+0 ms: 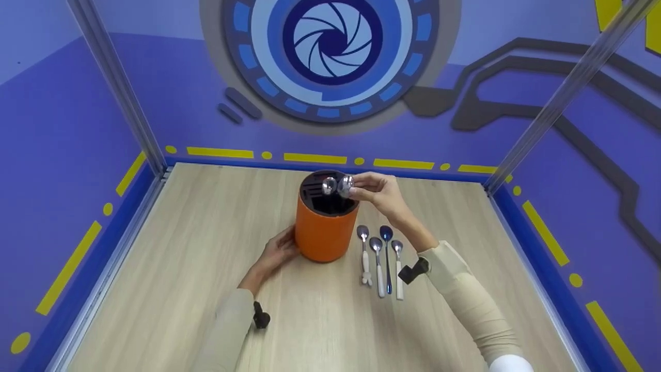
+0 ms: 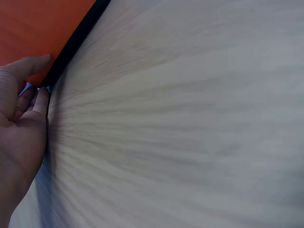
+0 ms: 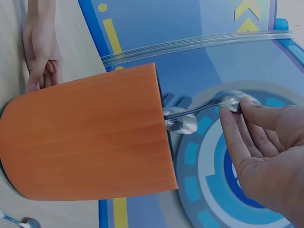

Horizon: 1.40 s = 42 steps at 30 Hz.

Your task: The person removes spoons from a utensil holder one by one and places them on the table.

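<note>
An orange cylindrical utensil holder with a slotted black top stands upright on the table. My right hand pinches a silver spoon by its bowl, between thumb and fingers; the handle runs down past the holder's rim and its lower end is hidden inside. Beside it, a second spoon stands in the holder, bowl upward. Low on the holder's left side, my left hand rests against the wall, its thumb lying along the orange surface near the base.
Several spoons lie side by side to the holder's right: one with a figure-tipped handle, two with pale handles and a dark blue one. The wooden table ends at printed blue walls with metal corner posts.
</note>
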Available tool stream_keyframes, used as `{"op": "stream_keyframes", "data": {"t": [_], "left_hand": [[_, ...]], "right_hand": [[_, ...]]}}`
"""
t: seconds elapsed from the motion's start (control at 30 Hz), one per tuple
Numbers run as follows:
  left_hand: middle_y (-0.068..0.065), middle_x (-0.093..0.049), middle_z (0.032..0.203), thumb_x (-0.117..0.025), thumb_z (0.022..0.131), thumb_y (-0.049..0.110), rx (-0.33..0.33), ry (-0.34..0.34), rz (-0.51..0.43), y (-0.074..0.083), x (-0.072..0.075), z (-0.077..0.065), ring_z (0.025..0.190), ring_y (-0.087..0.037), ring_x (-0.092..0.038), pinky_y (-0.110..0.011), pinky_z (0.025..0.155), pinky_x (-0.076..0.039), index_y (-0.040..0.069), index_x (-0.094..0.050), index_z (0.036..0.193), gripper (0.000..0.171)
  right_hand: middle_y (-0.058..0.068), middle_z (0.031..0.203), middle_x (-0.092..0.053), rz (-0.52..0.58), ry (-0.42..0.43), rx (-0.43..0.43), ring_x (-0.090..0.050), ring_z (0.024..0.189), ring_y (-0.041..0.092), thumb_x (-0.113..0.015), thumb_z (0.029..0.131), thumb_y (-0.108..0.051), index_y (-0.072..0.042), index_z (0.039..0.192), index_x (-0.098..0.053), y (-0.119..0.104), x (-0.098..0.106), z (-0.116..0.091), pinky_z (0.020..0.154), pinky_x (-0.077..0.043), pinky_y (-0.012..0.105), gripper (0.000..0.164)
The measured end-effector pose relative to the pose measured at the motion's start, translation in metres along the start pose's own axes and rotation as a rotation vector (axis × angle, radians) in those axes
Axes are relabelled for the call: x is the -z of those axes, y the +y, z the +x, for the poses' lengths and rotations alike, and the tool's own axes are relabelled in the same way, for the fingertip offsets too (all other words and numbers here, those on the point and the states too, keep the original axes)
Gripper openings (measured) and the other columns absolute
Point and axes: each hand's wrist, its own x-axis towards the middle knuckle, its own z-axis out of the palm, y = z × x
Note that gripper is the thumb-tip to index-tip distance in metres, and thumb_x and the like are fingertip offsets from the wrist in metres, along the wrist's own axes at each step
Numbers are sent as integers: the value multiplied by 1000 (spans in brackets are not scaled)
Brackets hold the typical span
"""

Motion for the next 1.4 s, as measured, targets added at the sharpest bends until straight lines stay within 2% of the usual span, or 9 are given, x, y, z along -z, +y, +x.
{"op": "stream_keyframes", "data": {"t": [0.17,0.33,0.77,0.97,1.2,1.4], "left_hand": [[-20,-25,168,-58,95,-10,26,4,-29,0,0,1,156,-36,-26,-46,126,-32,2,-26,161,74],[-17,-27,168,-60,95,-8,40,24,-6,2,-1,2,156,-34,-28,-44,126,-34,5,-29,161,74],[-16,-30,167,-61,95,-8,37,35,15,1,-1,2,155,-33,-31,-45,125,-36,7,-30,161,74],[-16,-29,168,-60,94,-9,45,35,16,3,-2,0,155,-33,-31,-46,124,-36,7,-30,161,75],[-18,-26,168,-59,97,-7,14,6,24,2,0,1,156,-35,-26,-45,126,-33,5,-28,161,72],[-18,-28,168,-60,97,-7,14,8,23,0,1,2,156,-35,-28,-45,126,-33,5,-29,161,72]], "right_hand": [[-3,91,-78,-5,5,15,-77,83,12,-70,89,11,14,116,-66,-5,-1,-2,81,-66,32,27],[-2,92,-79,-22,17,42,-77,85,11,-70,89,10,14,121,-66,-10,0,-3,81,-65,30,32],[-4,92,-79,-44,28,73,-76,85,10,-71,90,9,14,118,-68,-20,1,-7,81,-65,30,29],[-3,90,-79,-7,45,82,-76,85,11,-69,90,12,16,118,-67,-29,1,-10,81,-65,31,29],[-2,89,-79,35,62,102,-77,84,12,-68,89,14,13,117,-68,-42,2,-11,81,-66,33,28],[2,92,-80,59,58,160,-78,84,15,-69,89,14,14,116,-69,-48,4,-13,82,-65,35,28]]}}
